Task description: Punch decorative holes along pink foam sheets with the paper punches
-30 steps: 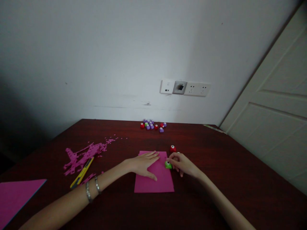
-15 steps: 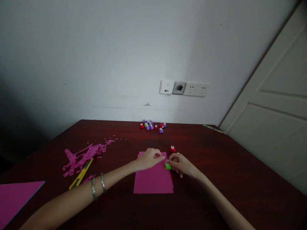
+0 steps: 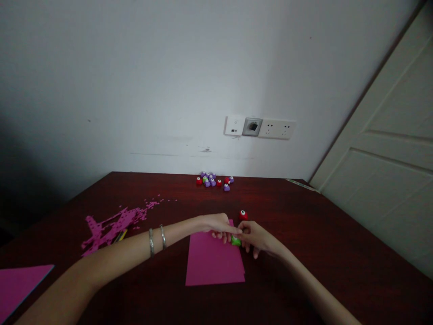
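Note:
A small green craft punch [image 3: 236,241] sits at the right edge of a pink paper sheet [image 3: 214,264], partly hidden by fingers. My right hand [image 3: 256,237] is closed on it from the right, fingertips at its top. My left hand [image 3: 219,225] comes in over the paper's far part. One of its digits stretches across the top of the punch to the right fingertips, and the other fingers curl beside the punch. Just beyond my right hand stands a red craft punch [image 3: 243,215] with a white top.
Purple, red and green punches [image 3: 212,181] cluster near the wall. Pink paper scraps [image 3: 115,225] and bits lie left, with a yellow cutter [image 3: 121,235] mostly behind my left forearm. Another pink sheet [image 3: 22,286] is at lower left. A thin strip [image 3: 301,185] lies far right.
My left hand has moved right, from above the paper onto the green punch, meeting my right fingers. The left forearm now covers most of the yellow cutter. The view has tilted slightly.

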{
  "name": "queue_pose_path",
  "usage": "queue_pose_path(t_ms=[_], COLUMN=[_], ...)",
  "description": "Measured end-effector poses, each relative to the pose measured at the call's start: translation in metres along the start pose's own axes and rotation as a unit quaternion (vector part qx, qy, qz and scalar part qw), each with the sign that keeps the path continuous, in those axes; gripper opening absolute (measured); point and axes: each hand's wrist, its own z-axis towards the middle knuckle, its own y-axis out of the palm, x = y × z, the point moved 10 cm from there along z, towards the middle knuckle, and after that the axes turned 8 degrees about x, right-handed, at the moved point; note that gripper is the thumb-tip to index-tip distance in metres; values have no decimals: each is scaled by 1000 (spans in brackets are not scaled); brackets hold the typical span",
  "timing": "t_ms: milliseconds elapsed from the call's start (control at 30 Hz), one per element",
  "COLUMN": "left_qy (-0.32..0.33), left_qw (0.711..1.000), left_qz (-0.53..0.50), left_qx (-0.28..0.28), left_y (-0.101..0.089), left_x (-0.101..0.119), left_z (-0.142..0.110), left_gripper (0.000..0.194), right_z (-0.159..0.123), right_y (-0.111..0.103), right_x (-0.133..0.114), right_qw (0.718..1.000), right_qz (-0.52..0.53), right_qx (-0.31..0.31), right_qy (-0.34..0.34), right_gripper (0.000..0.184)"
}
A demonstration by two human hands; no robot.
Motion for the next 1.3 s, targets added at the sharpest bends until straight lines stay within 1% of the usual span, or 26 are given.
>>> queue_pose_path(t_ms=[200, 367, 433, 500, 633, 733, 800, 933, 1033, 1133, 1200, 1300], left_qy=[-59, -97, -104, -98, -58, -40, -41, -67, -71, -86, -89, -73], left_qw=[994, 987, 984, 981, 977, 974, 972, 965, 965, 970, 979, 993], left_qz=[15, 21, 13, 2, -6, -15, -22, -51, -65, -60, -50, 0], left_qx=[-89, -125, -146, -166, -205, -223, -229, -248, -245, -218, -178, -89], left_y=[11, 15, 18, 21, 27, 30, 31, 34, 33, 29, 23, 10], left_x=[-10, -15, -17, -18, -17, -14, -13, -14, -16, -20, -20, -16], left_z=[1, 2, 3, 5, 10, 10, 10, 6, 5, 4, 4, 3], left_gripper=[55, 53, 53, 54, 57, 58, 55, 49, 47, 47, 48, 50], right_z=[3, -4, -7, -8, -6, -5, -5, -4, -2, -1, 0, 1], right_y=[6, 16, 18, 19, 19, 19, 19, 20, 20, 19, 18, 15], right_x=[1, -7, -12, -15, -13, -14, -15, -21, -19, -14, -12, -7], right_qw=[999, 989, 984, 981, 977, 976, 974, 973, 973, 972, 974, 977], right_qz=[-11, -37, -48, -62, -93, -115, -131, -150, -150, -152, -145, -130], right_qx=[-49, -139, -164, -178, -180, -175, -176, -172, -174, -177, -173, -163], right_qy=[20, 40, 44, 52, 71, 65, 59, 36, 35, 40, 36, 32], right_gripper=[15, 25, 29, 29, 23, 21, 23, 28, 31, 31, 30, 27])
